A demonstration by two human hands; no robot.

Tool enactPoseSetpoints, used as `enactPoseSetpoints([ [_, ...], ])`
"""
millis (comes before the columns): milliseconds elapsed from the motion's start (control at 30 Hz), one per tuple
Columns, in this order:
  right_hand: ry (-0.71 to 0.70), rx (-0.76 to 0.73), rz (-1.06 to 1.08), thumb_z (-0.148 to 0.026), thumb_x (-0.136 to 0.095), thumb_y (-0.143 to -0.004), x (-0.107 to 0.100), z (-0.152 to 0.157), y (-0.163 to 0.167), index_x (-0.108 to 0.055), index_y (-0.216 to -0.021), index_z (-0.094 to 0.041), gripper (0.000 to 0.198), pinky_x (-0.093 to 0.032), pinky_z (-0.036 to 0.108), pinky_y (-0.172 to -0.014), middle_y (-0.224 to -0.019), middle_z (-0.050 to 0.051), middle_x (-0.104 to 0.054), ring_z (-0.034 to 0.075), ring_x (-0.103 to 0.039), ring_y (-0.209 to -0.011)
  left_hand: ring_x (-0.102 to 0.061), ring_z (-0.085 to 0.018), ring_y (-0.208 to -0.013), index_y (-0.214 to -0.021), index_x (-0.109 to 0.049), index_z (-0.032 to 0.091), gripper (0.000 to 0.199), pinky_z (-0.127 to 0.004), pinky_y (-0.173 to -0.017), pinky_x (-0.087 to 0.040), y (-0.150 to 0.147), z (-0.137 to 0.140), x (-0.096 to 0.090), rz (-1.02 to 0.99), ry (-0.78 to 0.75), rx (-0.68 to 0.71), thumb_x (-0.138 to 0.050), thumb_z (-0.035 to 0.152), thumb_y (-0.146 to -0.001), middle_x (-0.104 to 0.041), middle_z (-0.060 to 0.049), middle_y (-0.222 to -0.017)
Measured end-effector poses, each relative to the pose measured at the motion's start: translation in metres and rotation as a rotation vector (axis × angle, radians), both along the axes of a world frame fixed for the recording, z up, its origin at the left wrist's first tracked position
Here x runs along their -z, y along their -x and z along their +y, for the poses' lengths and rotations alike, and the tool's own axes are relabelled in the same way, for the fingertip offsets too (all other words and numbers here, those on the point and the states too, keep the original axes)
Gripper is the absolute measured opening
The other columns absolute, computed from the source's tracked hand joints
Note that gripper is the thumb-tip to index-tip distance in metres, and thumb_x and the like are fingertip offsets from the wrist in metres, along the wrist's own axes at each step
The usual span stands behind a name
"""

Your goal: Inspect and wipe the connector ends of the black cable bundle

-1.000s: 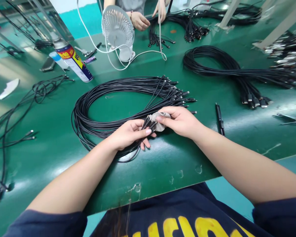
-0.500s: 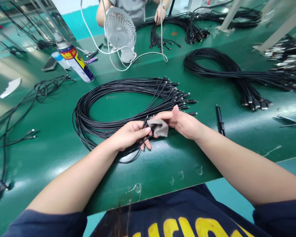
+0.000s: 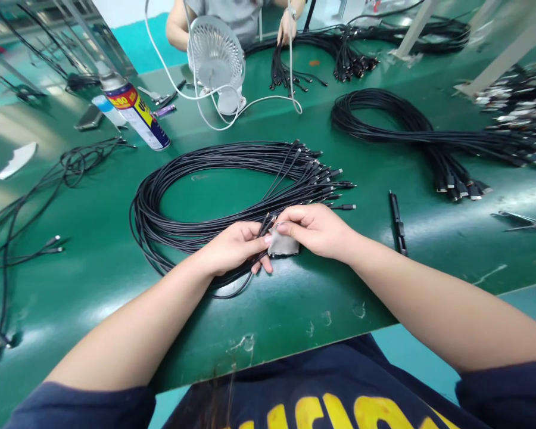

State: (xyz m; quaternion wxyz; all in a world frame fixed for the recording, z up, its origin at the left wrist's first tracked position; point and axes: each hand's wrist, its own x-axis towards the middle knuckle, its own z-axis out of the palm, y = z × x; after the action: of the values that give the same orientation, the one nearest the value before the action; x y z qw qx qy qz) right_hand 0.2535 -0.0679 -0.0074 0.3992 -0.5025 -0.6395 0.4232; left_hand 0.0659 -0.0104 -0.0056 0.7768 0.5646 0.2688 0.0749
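A large coil of black cables (image 3: 214,152) lies on the green table in front of me, its metal-tipped plugs pointing right. At the coil's near edge my left hand (image 3: 239,247) is closed around the ends of a few black cables (image 3: 262,226). My right hand (image 3: 312,229) pinches a small grey cloth (image 3: 284,243) between thumb and fingers, against those cable ends. The left thumb touches the cloth's left edge. Whatever plug lies under the cloth is hidden.
A spray can (image 3: 136,113) and a white fan (image 3: 217,56) stand at the back. More cable bundles (image 3: 384,113) lie to the right, loose cables (image 3: 15,208) to the left. A black pen (image 3: 397,223) and tweezers (image 3: 520,220) rest at right. Across the table, a person's hand (image 3: 287,27) touches cables.
My right hand has closed from a raised-thumb pose into a pinch on the grey cloth, which now hangs flatter over the cable ends. My left hand has stayed nearly in place.
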Motion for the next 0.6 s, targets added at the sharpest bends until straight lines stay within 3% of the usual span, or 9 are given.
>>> enactPoseSetpoints([
  [133,0.006,0.019,-0.058,-0.028,-0.056,-0.085,-0.0011,-0.0002,-0.0016,-0.065,-0.075,-0.016,0.017,-0.041,0.025,-0.056,-0.066,0.001,-0.065,0.013,-0.055,-0.059,-0.056,-0.009,-0.042,-0.08,-0.058,0.012,0.04,-0.019,-0.044,-0.045,0.0023,0.0004,0.0011,0.018,0.001,0.022,-0.073,0.049,-0.076,-0.069,-0.006,-0.058],
  [267,0.082,-0.061,0.06,-0.03,-0.071,-0.075,0.0027,-0.0014,-0.0008,-0.061,-0.075,-0.017,0.017,-0.044,0.025,-0.057,-0.069,-0.001,-0.065,0.013,-0.058,-0.061,-0.058,-0.01,-0.045,-0.08,-0.059,0.012,0.038,-0.02,-0.045,-0.045,0.004,0.0016,0.003,-0.015,-0.001,0.043,-0.071,0.048,-0.078,-0.069,-0.006,-0.06],
  [367,0.001,-0.088,0.036,-0.025,-0.066,-0.079,0.0033,-0.0007,-0.0001,-0.067,-0.082,-0.017,0.009,-0.048,0.028,-0.068,-0.081,0.002,-0.071,0.016,-0.065,-0.074,-0.057,-0.01,-0.045,-0.083,-0.059,0.012,0.035,-0.019,-0.045,-0.044,0.0043,0.0026,0.0031,-0.03,0.01,0.031,-0.07,0.045,-0.08,-0.068,-0.005,-0.059],
  [467,-0.103,-0.064,-0.023,-0.02,-0.055,-0.086,0.0008,0.0001,0.0,-0.071,-0.085,-0.018,0.016,-0.049,0.03,-0.077,-0.091,0.005,-0.075,0.018,-0.068,-0.085,-0.053,-0.008,-0.042,-0.084,-0.059,0.012,0.034,-0.019,-0.046,-0.042,0.0043,0.0031,0.002,-0.022,0.048,0.013,-0.071,0.044,-0.08,-0.068,-0.005,-0.058],
  [600,-0.118,-0.034,-0.072,-0.021,-0.061,-0.083,-0.001,-0.0019,0.0013,-0.069,-0.079,-0.019,0.009,-0.048,0.027,-0.069,-0.082,0.003,-0.073,0.016,-0.066,-0.074,-0.052,-0.008,-0.042,-0.08,-0.059,0.012,0.037,-0.019,-0.045,-0.041,0.0039,0.0028,0.0015,-0.01,0.03,0.013,-0.072,0.046,-0.078,-0.067,-0.004,-0.056],
])
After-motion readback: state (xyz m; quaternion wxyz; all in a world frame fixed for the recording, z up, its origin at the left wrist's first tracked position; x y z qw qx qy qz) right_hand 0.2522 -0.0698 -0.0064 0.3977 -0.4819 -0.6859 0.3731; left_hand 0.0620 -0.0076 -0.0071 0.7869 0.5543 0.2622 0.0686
